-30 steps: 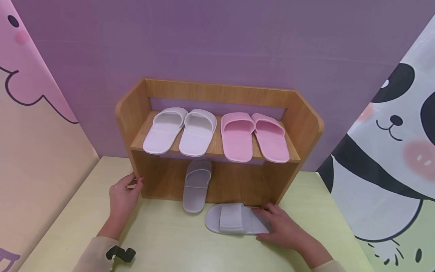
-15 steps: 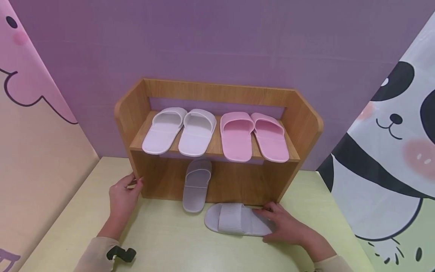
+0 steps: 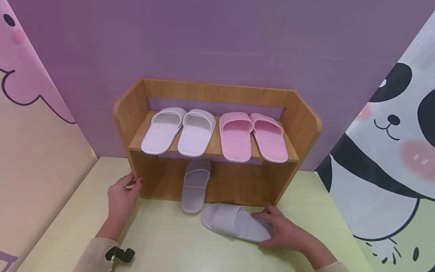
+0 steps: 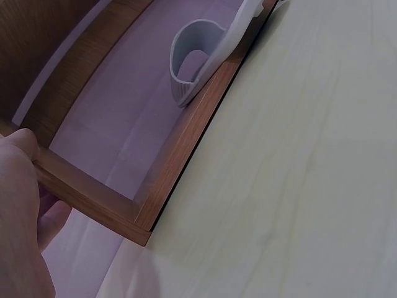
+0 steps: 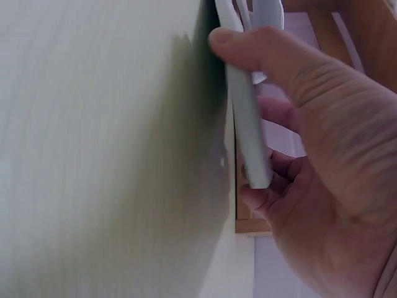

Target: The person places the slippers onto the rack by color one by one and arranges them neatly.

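Note:
My left hand [image 3: 123, 194] pinches the front edge of the left side panel of a wooden shoe rack [image 3: 217, 91], thumb and fingers on either side of the board. With my right hand [image 3: 289, 230] I grip a grey slipper [image 3: 225, 219] by its heel end; the thumb lies along one edge and the fingers along the other in the right wrist view. This slipper lies crosswise in front of the rack, toe to the left. Its mate, another grey slipper [image 3: 194, 192], sits on the lower shelf [image 3: 234, 181] with its heel jutting over the front edge.
On the upper shelf stand a pair of white slippers [image 3: 196, 138] at left and a pair of pink slippers [image 3: 236, 145] at right. The rack is on a pale table [image 3: 163, 241] against a purple wall [image 3: 217, 41]. A panda picture [image 3: 380, 162] covers the right side.
The grey slipper in my right hand has turned slightly, its heel end swinging toward me and its toe shifting a little left. My left hand stays at the rack's side panel.

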Available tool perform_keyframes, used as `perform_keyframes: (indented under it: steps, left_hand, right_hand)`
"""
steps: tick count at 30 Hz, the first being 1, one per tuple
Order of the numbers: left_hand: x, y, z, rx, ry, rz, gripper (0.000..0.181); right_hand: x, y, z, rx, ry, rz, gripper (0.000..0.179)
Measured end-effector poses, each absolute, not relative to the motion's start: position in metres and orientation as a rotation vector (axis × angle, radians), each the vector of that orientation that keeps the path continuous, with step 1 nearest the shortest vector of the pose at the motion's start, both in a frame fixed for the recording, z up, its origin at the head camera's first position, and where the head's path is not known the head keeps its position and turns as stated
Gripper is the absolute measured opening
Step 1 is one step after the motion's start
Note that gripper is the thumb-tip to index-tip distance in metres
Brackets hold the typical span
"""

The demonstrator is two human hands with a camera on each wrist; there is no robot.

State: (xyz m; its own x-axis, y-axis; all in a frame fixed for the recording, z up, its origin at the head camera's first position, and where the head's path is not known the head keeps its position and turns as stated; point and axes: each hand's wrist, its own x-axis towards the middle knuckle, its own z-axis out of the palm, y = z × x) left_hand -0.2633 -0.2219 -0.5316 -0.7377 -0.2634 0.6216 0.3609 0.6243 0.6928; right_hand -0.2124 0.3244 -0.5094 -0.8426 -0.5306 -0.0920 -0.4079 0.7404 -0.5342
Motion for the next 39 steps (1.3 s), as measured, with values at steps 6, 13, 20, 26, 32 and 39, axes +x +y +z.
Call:
perform_keyframes:
  steps: [6, 13, 20, 26, 32, 39]
  left_hand:
    - [-0.263, -0.222, -0.53, -0.067, -2.138, -1.112, 0.021]
    - [-0.262, -0.221, -0.529, -0.062, -2.142, -1.121, 0.022]
    - [-0.262, -0.222, -0.53, -0.078, -2.131, -1.125, 0.022]
    - [-0.264, -0.223, -0.533, -0.077, -2.135, -1.117, 0.023]
    - [-0.264, -0.223, -0.532, -0.085, -2.125, -1.11, 0.023]
    - [-0.266, -0.224, -0.535, -0.08, -2.123, -1.106, 0.022]
  right_hand:
    - [-0.203, 0.32, -0.5, -0.789, 2.755, -0.753, 0.077]
    - [-0.196, 0.323, -0.496, -0.903, 2.848, -0.815, 0.072]
    - [-0.193, 0.323, -0.49, -0.866, 2.843, -0.959, 0.071]
    - [-0.195, 0.319, -0.491, -0.866, 2.873, -1.041, 0.073]
    - [-0.197, 0.307, -0.492, -0.848, 3.033, -1.049, 0.078]
    - [-0.205, 0.283, -0.504, -0.893, 3.351, -1.03, 0.079]
